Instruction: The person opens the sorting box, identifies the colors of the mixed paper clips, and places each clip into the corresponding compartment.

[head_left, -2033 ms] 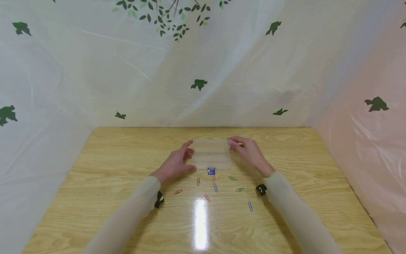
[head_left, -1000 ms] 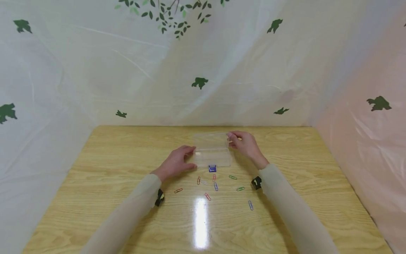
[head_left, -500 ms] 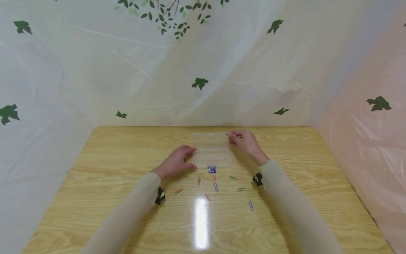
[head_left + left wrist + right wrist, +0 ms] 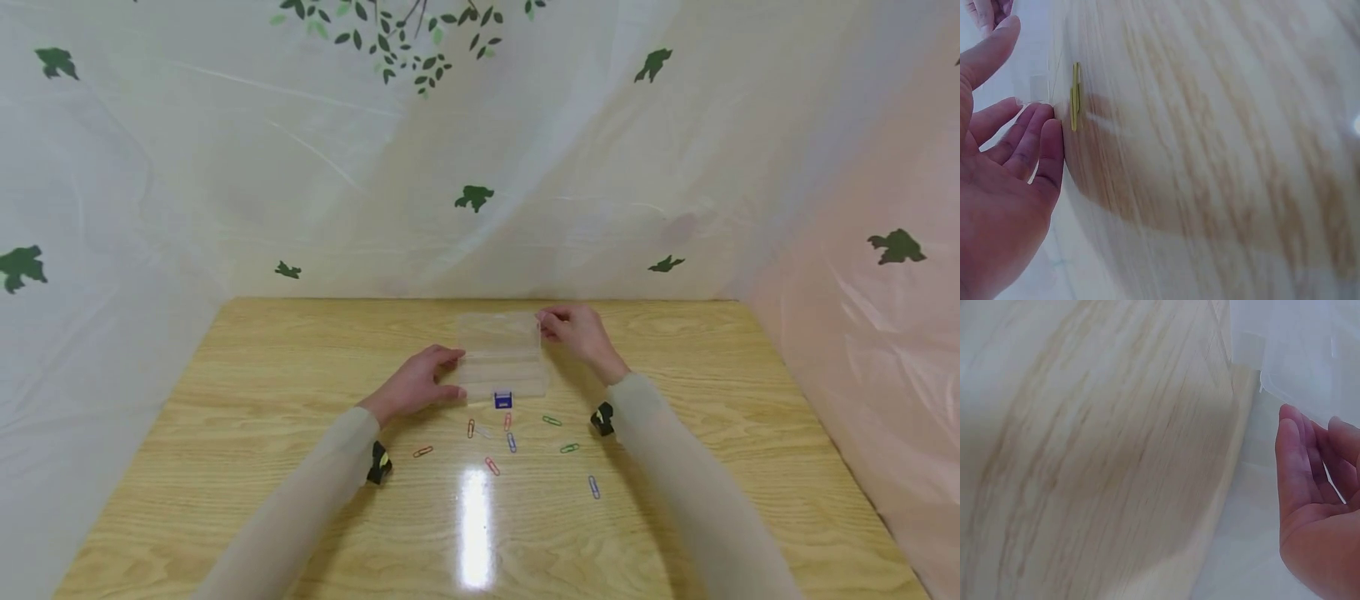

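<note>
A clear plastic box (image 4: 502, 379) stands on the wooden table with its lid (image 4: 498, 333) raised at the back. A blue latch (image 4: 503, 400) marks its front edge. My left hand (image 4: 420, 382) grips the box's left end, thumb at the front corner and fingers farther back. My right hand (image 4: 581, 333) pinches the right edge of the lid between thumb and fingers; in the right wrist view the lid's corner meets those fingertips (image 4: 1288, 415). Beside the left fingers, a yellow paper clip (image 4: 1075, 97) shows in the left wrist view.
Several paper clips lie scattered in front of the box, among them a red one (image 4: 423, 452), a green one (image 4: 569, 448) and a blue one (image 4: 594, 487). A white curtain with leaf prints (image 4: 480, 250) hangs behind the table (image 4: 300, 350) and at both sides.
Over the two seconds my right hand has moved slightly back and up, tilting the lid farther back. My left hand has stayed at the box's left end. The paper clips lie as before.
</note>
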Demonstrator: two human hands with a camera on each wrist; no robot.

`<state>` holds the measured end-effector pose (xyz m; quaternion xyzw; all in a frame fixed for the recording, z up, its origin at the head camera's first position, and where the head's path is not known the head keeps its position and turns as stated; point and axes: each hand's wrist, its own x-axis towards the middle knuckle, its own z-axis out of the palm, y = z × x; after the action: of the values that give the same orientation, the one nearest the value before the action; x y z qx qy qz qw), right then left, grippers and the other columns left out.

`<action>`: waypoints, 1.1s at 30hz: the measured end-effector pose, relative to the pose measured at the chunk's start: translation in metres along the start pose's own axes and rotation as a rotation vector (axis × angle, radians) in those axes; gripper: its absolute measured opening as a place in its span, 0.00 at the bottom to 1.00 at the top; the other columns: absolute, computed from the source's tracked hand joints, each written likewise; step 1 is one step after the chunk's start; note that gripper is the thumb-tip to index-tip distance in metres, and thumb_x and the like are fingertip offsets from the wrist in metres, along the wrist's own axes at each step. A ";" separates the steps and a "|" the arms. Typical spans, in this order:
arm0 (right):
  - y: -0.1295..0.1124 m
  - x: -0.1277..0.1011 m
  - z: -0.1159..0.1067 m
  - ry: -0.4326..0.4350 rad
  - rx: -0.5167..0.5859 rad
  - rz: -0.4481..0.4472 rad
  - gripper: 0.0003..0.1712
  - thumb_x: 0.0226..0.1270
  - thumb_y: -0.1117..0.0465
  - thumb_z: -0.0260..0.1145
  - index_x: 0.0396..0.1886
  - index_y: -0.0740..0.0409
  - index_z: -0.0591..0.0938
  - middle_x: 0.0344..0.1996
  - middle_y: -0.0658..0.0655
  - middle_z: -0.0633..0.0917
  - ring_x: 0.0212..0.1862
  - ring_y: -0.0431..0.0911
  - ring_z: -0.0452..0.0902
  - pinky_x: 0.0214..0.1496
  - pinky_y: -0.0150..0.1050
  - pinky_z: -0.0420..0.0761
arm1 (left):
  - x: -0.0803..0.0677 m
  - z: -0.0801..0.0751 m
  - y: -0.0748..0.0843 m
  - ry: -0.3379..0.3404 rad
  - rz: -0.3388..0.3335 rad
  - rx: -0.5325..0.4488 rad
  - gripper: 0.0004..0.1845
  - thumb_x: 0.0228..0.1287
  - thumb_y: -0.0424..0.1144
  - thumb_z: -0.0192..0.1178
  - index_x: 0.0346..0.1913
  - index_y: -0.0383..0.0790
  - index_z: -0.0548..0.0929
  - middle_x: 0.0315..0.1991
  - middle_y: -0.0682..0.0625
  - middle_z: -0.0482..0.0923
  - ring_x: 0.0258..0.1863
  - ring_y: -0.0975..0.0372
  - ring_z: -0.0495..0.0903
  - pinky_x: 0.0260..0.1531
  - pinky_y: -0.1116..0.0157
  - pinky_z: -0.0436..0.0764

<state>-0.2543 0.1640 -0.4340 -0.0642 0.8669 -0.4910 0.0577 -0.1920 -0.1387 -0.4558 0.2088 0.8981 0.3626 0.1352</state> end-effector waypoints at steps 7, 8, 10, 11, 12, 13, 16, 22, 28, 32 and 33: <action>-0.001 0.001 0.000 -0.002 -0.003 0.018 0.19 0.82 0.58 0.60 0.56 0.71 0.85 0.46 0.67 0.88 0.45 0.52 0.87 0.50 0.43 0.88 | 0.000 0.000 0.002 -0.004 -0.028 -0.030 0.38 0.66 0.43 0.73 0.75 0.36 0.70 0.62 0.41 0.76 0.64 0.49 0.75 0.67 0.51 0.74; -0.001 0.001 0.000 -0.001 -0.003 0.017 0.19 0.82 0.58 0.60 0.56 0.71 0.85 0.45 0.67 0.88 0.45 0.52 0.87 0.50 0.43 0.88 | 0.000 0.001 0.003 0.000 -0.022 -0.028 0.38 0.65 0.43 0.73 0.74 0.36 0.71 0.62 0.41 0.76 0.64 0.49 0.75 0.67 0.51 0.74; 0.000 0.002 0.000 0.003 -0.005 0.024 0.19 0.81 0.58 0.60 0.56 0.72 0.85 0.44 0.66 0.88 0.43 0.50 0.87 0.49 0.43 0.88 | 0.000 0.001 0.003 0.010 -0.007 -0.019 0.37 0.64 0.41 0.73 0.74 0.35 0.71 0.62 0.41 0.77 0.63 0.48 0.75 0.67 0.51 0.74; 0.001 0.003 0.000 0.006 -0.004 0.030 0.19 0.81 0.58 0.61 0.55 0.72 0.85 0.44 0.66 0.88 0.42 0.49 0.87 0.49 0.43 0.88 | 0.000 0.002 0.003 0.014 -0.004 -0.016 0.37 0.64 0.41 0.74 0.73 0.35 0.72 0.62 0.41 0.77 0.64 0.48 0.75 0.68 0.51 0.73; 0.001 0.003 0.000 0.007 -0.003 0.036 0.19 0.81 0.58 0.61 0.55 0.72 0.85 0.43 0.66 0.88 0.41 0.48 0.87 0.49 0.43 0.88 | 0.001 0.002 0.003 0.016 -0.002 -0.016 0.37 0.64 0.40 0.74 0.73 0.34 0.72 0.62 0.41 0.77 0.64 0.48 0.76 0.68 0.51 0.73; 0.002 0.004 0.000 0.010 0.000 0.044 0.19 0.81 0.58 0.61 0.55 0.71 0.85 0.43 0.66 0.89 0.41 0.47 0.87 0.48 0.42 0.88 | 0.001 0.002 0.003 0.018 -0.001 -0.014 0.37 0.64 0.40 0.74 0.73 0.34 0.72 0.62 0.41 0.78 0.64 0.48 0.76 0.68 0.51 0.73; 0.002 0.006 0.000 0.008 0.013 0.058 0.18 0.80 0.60 0.61 0.55 0.72 0.85 0.43 0.67 0.89 0.39 0.46 0.87 0.48 0.42 0.88 | 0.001 0.003 0.003 0.018 -0.018 -0.020 0.37 0.64 0.40 0.74 0.73 0.35 0.72 0.64 0.41 0.77 0.65 0.49 0.75 0.69 0.51 0.72; 0.006 0.009 0.001 -0.002 -0.041 0.045 0.16 0.79 0.61 0.62 0.53 0.70 0.86 0.40 0.64 0.89 0.37 0.45 0.86 0.43 0.37 0.88 | 0.000 0.005 0.003 0.017 -0.053 -0.048 0.37 0.65 0.40 0.73 0.74 0.37 0.71 0.66 0.41 0.76 0.67 0.48 0.74 0.69 0.50 0.72; 0.008 0.006 -0.005 -0.001 -0.159 -0.018 0.17 0.80 0.56 0.62 0.52 0.66 0.87 0.38 0.60 0.90 0.38 0.47 0.86 0.40 0.35 0.84 | 0.001 0.006 0.004 0.010 -0.053 -0.055 0.37 0.66 0.41 0.72 0.75 0.38 0.70 0.68 0.41 0.75 0.68 0.48 0.73 0.70 0.50 0.71; 0.005 -0.005 -0.014 -0.008 -0.195 -0.074 0.21 0.80 0.53 0.61 0.58 0.64 0.85 0.45 0.62 0.89 0.45 0.52 0.86 0.44 0.42 0.86 | -0.001 0.005 0.005 0.011 -0.045 -0.041 0.37 0.67 0.40 0.72 0.75 0.37 0.70 0.67 0.40 0.75 0.68 0.48 0.73 0.70 0.49 0.71; 0.005 -0.008 -0.017 -0.013 -0.197 -0.086 0.22 0.81 0.52 0.61 0.60 0.64 0.84 0.47 0.62 0.89 0.47 0.53 0.86 0.47 0.45 0.86 | -0.001 0.005 0.005 0.012 -0.044 -0.038 0.37 0.67 0.40 0.72 0.75 0.36 0.70 0.67 0.40 0.75 0.68 0.48 0.73 0.70 0.49 0.71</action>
<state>-0.2496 0.1821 -0.4290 -0.1101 0.9069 -0.4050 0.0357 -0.1875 -0.1331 -0.4554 0.1845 0.8962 0.3777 0.1417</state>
